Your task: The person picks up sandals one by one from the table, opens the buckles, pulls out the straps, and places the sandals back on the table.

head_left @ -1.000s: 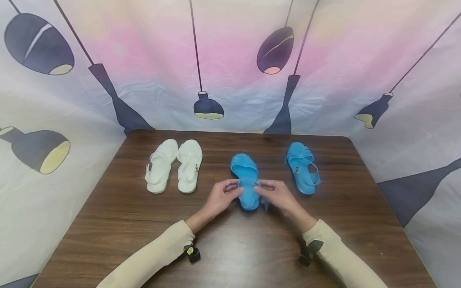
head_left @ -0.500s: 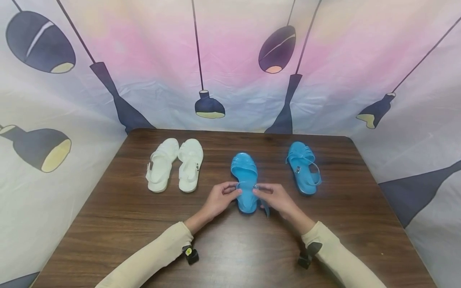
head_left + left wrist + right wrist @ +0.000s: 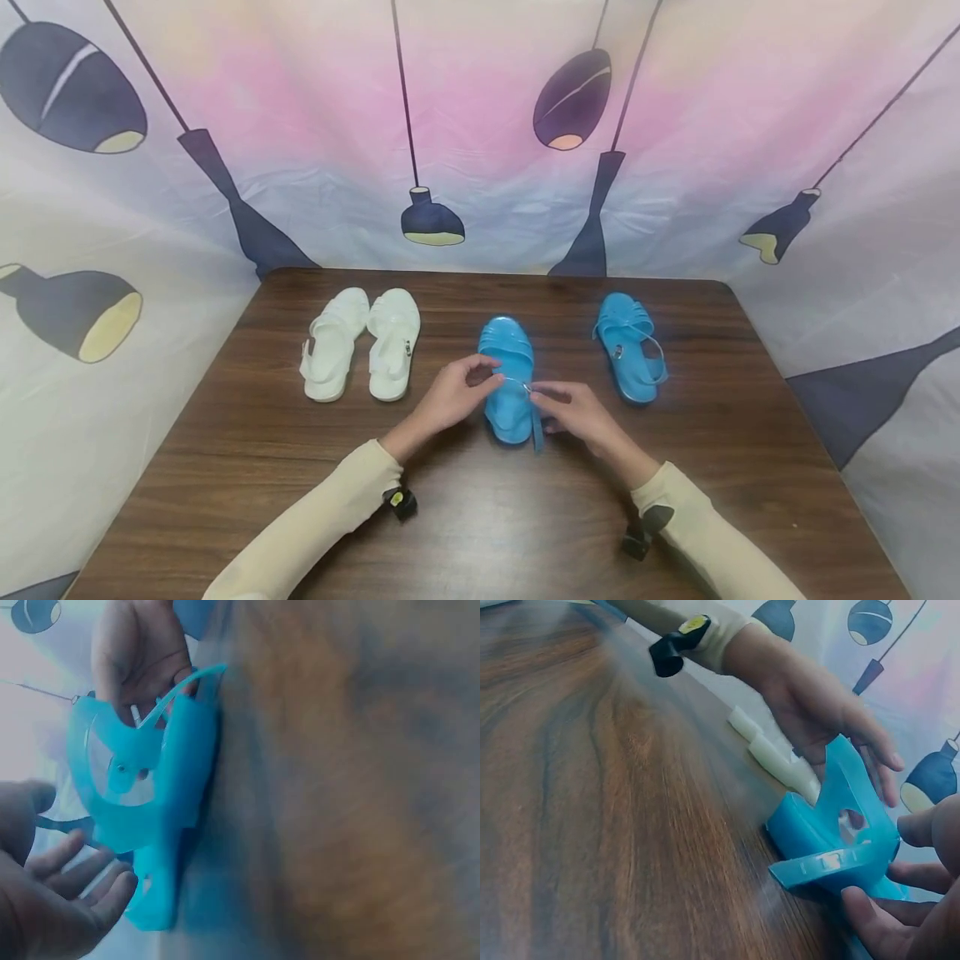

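Observation:
A blue strappy sandal [image 3: 507, 337] lies at the middle of the table, toe pointing away from me. My right hand [image 3: 583, 410] pinches its ankle strap at the small metal buckle on the right side. The loose strap end [image 3: 537, 435] hangs down beside the heel. On the sandal's left, my left hand [image 3: 448, 397] has thumb and forefinger spread, the tips over the thin strap. In the left wrist view, the left-hand fingers [image 3: 79, 874] are loosely extended by the sandal [image 3: 193, 757]. The right wrist view shows the strap [image 3: 825, 864] running close to my right fingertips.
A pair of white sandals [image 3: 390, 379] stands at the back left of the wooden table [image 3: 480, 517]. The other blue sandal [image 3: 637, 375] sits at the back right, its strap looped round the heel. A curtain [image 3: 495, 108] printed with lamps hangs behind.
My left hand has shifted slightly up and parted its thumb and forefinger from the strap. The loose strap end has swung left, closer to the heel. The right hand stays nearly in place.

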The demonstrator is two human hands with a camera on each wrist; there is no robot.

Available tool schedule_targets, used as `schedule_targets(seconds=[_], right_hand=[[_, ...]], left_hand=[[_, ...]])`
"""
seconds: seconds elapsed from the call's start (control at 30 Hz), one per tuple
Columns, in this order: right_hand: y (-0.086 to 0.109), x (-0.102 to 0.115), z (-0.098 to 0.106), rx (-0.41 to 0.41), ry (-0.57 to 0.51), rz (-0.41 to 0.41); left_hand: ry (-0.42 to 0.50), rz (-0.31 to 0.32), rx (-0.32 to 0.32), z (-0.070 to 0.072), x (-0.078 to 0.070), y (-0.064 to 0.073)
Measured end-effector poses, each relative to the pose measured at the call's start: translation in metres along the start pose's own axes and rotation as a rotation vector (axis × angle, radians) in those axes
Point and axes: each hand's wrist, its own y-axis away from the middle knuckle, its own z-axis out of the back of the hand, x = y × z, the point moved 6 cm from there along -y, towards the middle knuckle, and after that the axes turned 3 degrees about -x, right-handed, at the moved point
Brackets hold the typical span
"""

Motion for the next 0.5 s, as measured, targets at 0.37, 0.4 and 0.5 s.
schedule_targets(seconds=[0.37, 0.4, 0.5], right_hand=[[0.007, 0.000, 0.004, -0.051, 0.087, 0.063], [0.008, 0.000, 0.004, -0.051, 0.094, 0.066], [0.009, -0.002, 0.003, -0.045, 0.100, 0.055]], left_hand=[[-0.180, -0.174, 0.282, -0.026, -0.012, -0.031], [-0.181, -0.181, 0.311, -0.028, -0.012, -0.033], [-0.177, -0.195, 0.400, -0.033, -0.013, -0.035]])
